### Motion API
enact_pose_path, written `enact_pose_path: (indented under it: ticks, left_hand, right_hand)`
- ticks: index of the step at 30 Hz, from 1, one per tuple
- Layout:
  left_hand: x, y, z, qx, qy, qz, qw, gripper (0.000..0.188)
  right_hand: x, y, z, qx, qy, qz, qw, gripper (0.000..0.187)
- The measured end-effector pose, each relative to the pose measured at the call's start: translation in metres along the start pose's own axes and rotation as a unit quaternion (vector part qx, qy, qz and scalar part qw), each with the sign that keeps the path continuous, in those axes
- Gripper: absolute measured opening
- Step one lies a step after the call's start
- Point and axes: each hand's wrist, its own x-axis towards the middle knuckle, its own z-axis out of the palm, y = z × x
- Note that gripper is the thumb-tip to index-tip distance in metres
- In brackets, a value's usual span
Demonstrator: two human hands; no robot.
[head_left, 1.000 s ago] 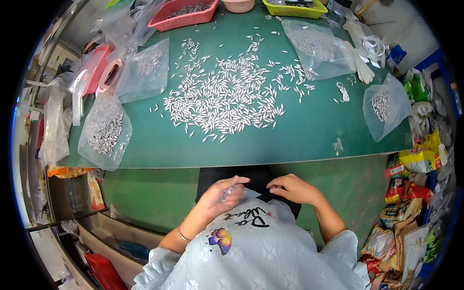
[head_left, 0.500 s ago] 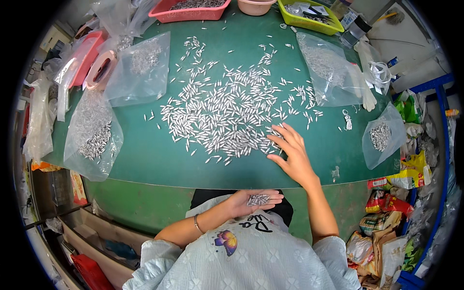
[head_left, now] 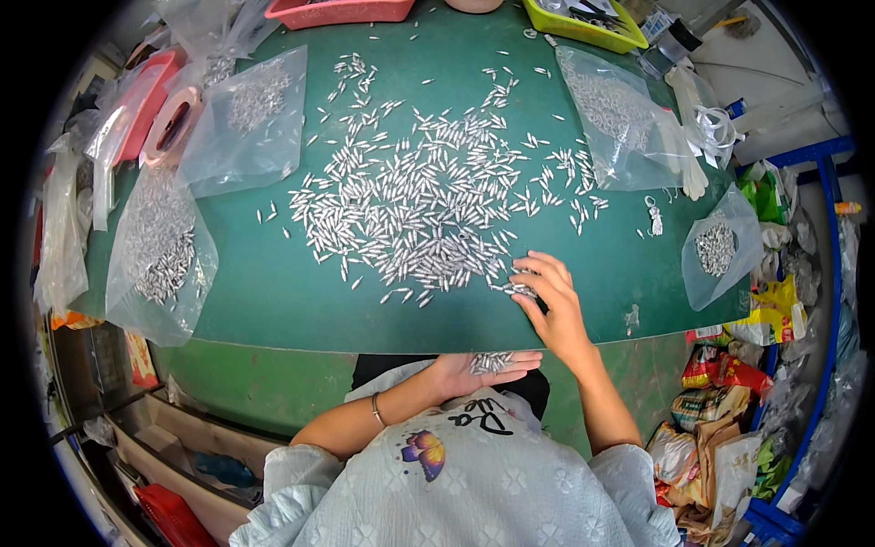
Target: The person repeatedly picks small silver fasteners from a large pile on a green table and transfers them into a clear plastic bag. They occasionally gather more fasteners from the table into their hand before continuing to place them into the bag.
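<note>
Many small silver spindle-shaped metal pieces [head_left: 401, 210] lie in a loose heap on the green table [head_left: 255, 305]. My left hand [head_left: 465, 372] is palm up just below the near table edge, fingers stretched out flat. It carries a small pile of the same spindle-shaped pieces [head_left: 492, 362] on the palm. At the heap's near right side my right hand [head_left: 554, 305] bends over the table, fingers curled and thumb below them. Several pieces [head_left: 516, 285] sit between and beside its fingertips; how many are gripped is partly hidden.
Clear plastic bags of small metal parts lie left [head_left: 164, 264], back left [head_left: 251, 118], back right [head_left: 615, 118] and right [head_left: 720, 251]. A pink tray [head_left: 342, 11] and a yellow-green tray [head_left: 583, 32] stand at the far edge. Packed bags [head_left: 720, 374] fill a blue-framed rack [head_left: 825, 273] at right.
My right hand has drawn slightly toward me from the heap, its fingers curling in, with several pieces at its fingertips. My left hand still supports its pile. The whole view has shifted slightly.
</note>
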Motion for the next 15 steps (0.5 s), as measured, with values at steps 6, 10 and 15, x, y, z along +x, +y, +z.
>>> enact_pose_path:
  ticks: [6,10,15]
  left_hand:
    - [0.008,-0.009,-0.019,-0.056,-0.089,0.035,0.994,0.061]
    - [0.009,-0.011,-0.004,-0.115,-0.033,0.059,0.991,0.055]
    - [0.021,-0.022,-0.041,-0.239,-0.204,0.072,0.947,0.054]
  right_hand:
    - [-0.017,-0.012,0.002,0.024,0.005,0.01,1.0,0.023]
    - [-0.033,-0.02,0.004,0.029,0.005,0.016,0.999,0.023]
    - [-0.055,-0.036,0.009,0.046,-0.013,0.005,0.999,0.024]
